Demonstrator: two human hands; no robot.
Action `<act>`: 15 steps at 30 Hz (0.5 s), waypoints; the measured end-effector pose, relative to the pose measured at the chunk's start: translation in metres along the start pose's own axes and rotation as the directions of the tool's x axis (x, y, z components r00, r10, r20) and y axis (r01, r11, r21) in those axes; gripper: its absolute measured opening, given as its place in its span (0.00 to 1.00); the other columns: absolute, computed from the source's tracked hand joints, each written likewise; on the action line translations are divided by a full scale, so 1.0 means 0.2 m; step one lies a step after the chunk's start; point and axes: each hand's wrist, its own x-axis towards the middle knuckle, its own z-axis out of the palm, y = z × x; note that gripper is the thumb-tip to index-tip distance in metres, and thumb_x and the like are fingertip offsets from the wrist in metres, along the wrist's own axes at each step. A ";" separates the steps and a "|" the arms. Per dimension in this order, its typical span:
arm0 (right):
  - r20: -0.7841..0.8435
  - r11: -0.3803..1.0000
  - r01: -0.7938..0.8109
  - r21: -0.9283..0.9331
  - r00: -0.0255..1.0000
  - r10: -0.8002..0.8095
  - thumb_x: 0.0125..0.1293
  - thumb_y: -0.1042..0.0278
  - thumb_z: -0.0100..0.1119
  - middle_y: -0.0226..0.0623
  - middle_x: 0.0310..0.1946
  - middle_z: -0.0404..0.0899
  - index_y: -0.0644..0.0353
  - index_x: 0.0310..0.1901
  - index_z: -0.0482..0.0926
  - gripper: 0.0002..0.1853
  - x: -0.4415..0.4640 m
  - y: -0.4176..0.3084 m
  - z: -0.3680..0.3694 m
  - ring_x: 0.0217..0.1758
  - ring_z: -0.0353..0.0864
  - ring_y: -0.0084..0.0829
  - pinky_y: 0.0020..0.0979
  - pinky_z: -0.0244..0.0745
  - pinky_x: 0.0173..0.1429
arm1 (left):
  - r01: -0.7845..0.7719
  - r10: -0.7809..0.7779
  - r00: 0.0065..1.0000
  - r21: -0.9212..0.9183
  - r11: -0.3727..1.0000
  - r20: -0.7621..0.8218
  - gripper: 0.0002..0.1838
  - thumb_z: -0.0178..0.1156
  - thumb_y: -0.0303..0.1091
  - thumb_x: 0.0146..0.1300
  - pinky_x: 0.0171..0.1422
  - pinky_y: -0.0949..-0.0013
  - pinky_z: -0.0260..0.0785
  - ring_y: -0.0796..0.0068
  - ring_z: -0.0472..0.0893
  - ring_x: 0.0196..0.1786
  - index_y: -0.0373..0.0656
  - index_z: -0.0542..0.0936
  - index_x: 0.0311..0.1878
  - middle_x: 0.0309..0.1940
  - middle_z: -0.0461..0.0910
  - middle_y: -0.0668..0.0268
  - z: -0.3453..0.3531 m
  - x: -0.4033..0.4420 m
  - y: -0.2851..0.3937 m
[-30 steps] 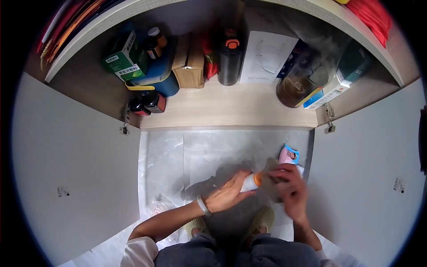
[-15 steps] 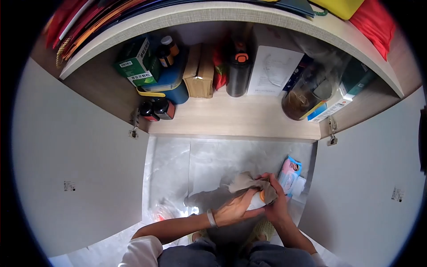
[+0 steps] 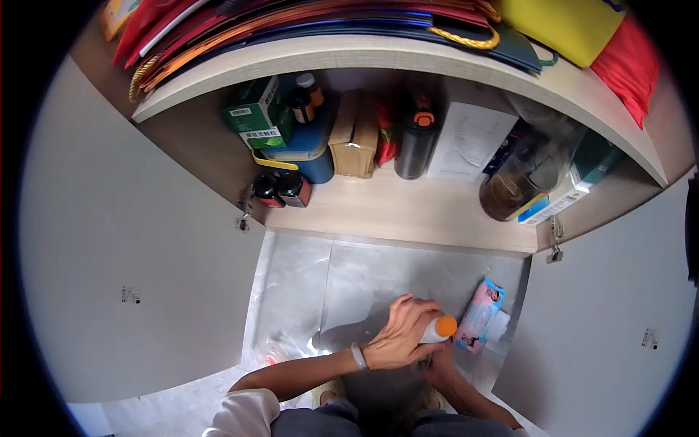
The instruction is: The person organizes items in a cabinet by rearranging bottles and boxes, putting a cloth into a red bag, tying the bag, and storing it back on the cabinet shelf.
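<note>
1. We see the orange cap [image 3: 446, 326] fully bared now; half a second ago a grey-brown cloth was bunched around it. The cloth no longer shows clearly, so we cannot tell where it lies.
2. That leaves the white bottle [image 3: 431, 333] in plain sight, right of centre in the lower half of the frame, tilted with its cap toward the right.
3. Our left hand [image 3: 392, 348] is wrapped round the bottle, fingers over its upper side and thumb beneath. Our right hand [image 3: 441, 368] is blurred just below; we cannot tell whether it grasps anything.
4. Our view has shifted too: more of the folders and bags along the top of the frame shows than a second ago.
5. Right of our hands, a pink-and-blue packet [image 3: 480, 317] lies on the floor, with small pictures but no wording we can read.
6. At upper left, the green box [image 3: 251, 111] carries a white strip of Chinese characters, the last two apparently 颗粒 (granules), and a barcode.
7. The white bag [image 3: 470, 142] at upper centre-right has print too small to read. So do the left sticker [image 3: 131, 294] and the right sticker [image 3: 651, 338] on the doors.
</note>
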 end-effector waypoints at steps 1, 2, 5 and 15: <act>0.029 0.853 -0.314 0.417 0.943 0.333 0.76 0.51 0.40 0.35 0.57 0.75 0.52 0.62 0.69 0.21 -0.01 -0.08 0.04 0.62 0.75 0.34 0.40 0.72 0.65 | 0.004 -0.004 1.000 0.008 1.000 -0.005 0.31 0.64 0.51 0.60 0.74 0.49 0.46 0.58 0.66 0.64 0.40 0.71 0.60 0.58 0.68 0.57 -0.03 0.01 -0.02; 0.036 0.854 -0.317 0.413 0.943 0.332 0.76 0.51 0.40 0.35 0.57 0.75 0.52 0.62 0.69 0.21 0.01 -0.06 0.03 0.62 0.75 0.34 0.40 0.72 0.65 | 0.070 -0.069 0.997 0.024 0.997 -0.037 0.31 0.65 0.49 0.60 0.72 0.49 0.49 0.56 0.66 0.62 0.40 0.70 0.60 0.56 0.67 0.57 -0.06 0.02 -0.06; 0.031 0.792 -0.193 0.579 0.976 0.215 0.76 0.49 0.38 0.36 0.56 0.77 0.54 0.62 0.70 0.23 0.05 -0.03 -0.01 0.60 0.77 0.37 0.43 0.72 0.65 | 0.093 -0.106 0.918 -0.053 0.994 -0.383 0.29 0.69 0.35 0.57 0.63 0.53 0.60 0.52 0.67 0.57 0.37 0.70 0.60 0.52 0.66 0.54 -0.23 0.16 -0.28; -0.111 0.907 -0.140 0.397 0.974 0.199 0.75 0.52 0.42 0.38 0.58 0.76 0.59 0.65 0.67 0.25 0.07 0.04 -0.06 0.61 0.75 0.37 0.39 0.69 0.66 | 0.344 0.086 0.557 0.325 0.881 -0.826 0.24 0.56 0.30 0.68 0.54 0.51 0.71 0.37 0.75 0.53 0.37 0.63 0.64 0.57 0.70 0.41 -1.06 0.62 -1.03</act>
